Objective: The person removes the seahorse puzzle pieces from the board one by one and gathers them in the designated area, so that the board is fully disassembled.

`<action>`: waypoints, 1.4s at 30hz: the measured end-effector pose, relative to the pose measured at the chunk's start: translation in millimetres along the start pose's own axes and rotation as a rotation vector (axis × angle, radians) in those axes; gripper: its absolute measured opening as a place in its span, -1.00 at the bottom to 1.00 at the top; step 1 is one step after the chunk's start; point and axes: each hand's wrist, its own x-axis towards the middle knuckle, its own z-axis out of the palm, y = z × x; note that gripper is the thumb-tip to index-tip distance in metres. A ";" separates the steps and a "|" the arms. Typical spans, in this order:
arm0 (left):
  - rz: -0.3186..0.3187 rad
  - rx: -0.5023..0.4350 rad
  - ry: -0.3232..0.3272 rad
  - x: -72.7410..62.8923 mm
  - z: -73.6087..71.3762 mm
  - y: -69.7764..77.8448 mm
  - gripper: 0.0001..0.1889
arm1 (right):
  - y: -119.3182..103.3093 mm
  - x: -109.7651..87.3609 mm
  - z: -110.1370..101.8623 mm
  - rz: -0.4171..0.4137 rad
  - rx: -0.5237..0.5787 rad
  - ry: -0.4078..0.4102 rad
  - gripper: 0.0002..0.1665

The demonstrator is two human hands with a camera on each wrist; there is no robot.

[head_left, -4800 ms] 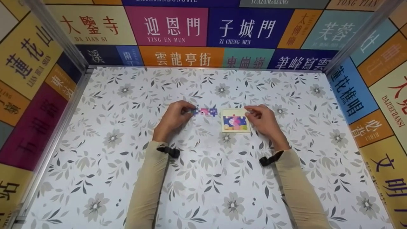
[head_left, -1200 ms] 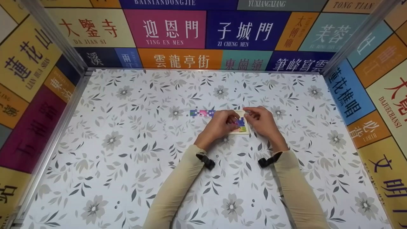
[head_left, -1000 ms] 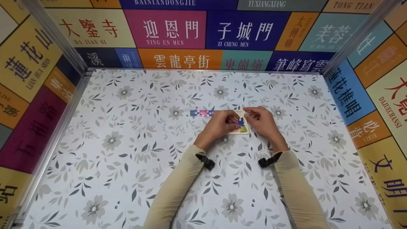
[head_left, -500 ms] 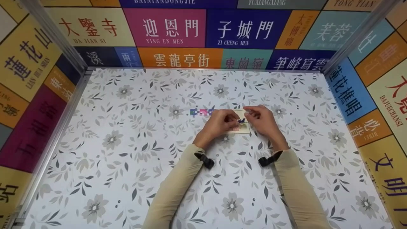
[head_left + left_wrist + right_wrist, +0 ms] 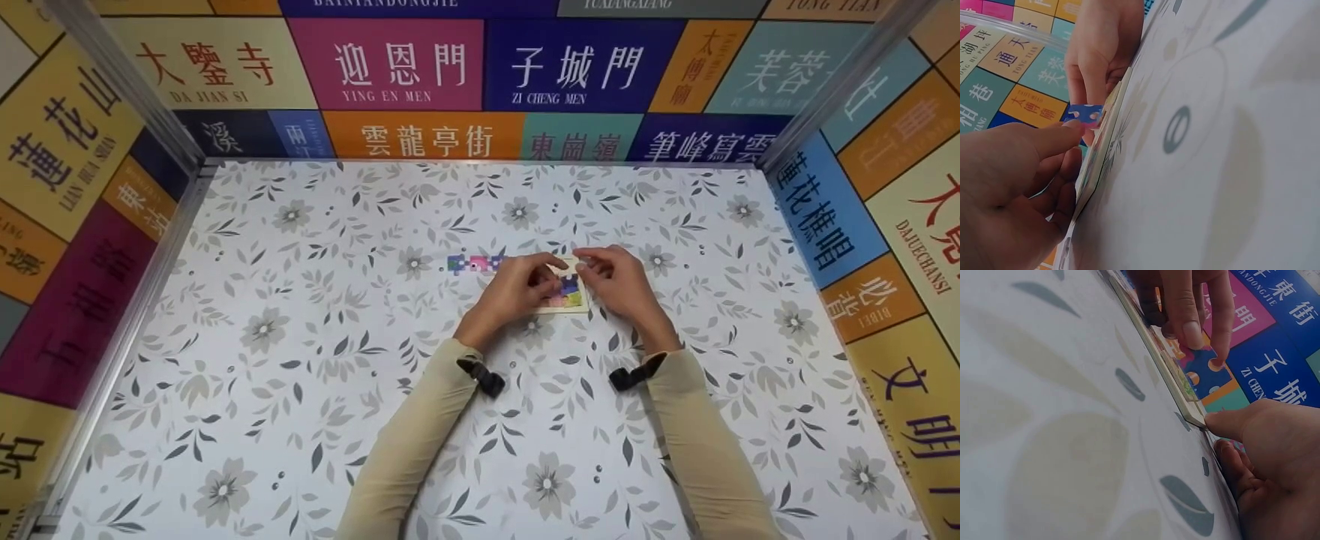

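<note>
In the head view, my left hand [image 5: 517, 289] is over a small pale puzzle tray [image 5: 576, 310]. The left wrist view shows its thumb and fingers pinching a blue and pink jigsaw piece [image 5: 1086, 114], tilted up above the tray. The same piece [image 5: 1203, 371] shows from the other side in the right wrist view. Pieces with pink, orange and green print lie in the tray, partly hidden by the left hand. My right hand [image 5: 619, 281] holds the tray's right side, its thumb against the corner in the right wrist view.
Left of the tray lies a short row of loose jigsaw pieces [image 5: 478, 264], its right end hidden by the left hand. A flower-patterned white table [image 5: 300, 420] spreads all around. Colourful lettered panels [image 5: 409, 66] wall the back and sides.
My left hand has moved right from the loose row to the tray. Half a second ago less of the tray's coloured print showed beside its fingers. The right hand has stayed at the tray's edge.
</note>
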 end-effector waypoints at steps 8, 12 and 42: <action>0.049 0.032 0.044 -0.3 -0.8 -0.4 -0.67 | -0.6 1.3 0.5 -0.007 -0.008 0.000 -0.62; 0.033 0.105 0.058 -0.4 0.0 -0.4 -0.70 | -0.8 1.7 0.4 -0.013 -0.005 0.001 -0.62; -0.049 0.320 0.073 9.2 27.1 -19.2 -0.67 | -0.2 -0.6 0.7 -0.007 0.019 0.008 -0.62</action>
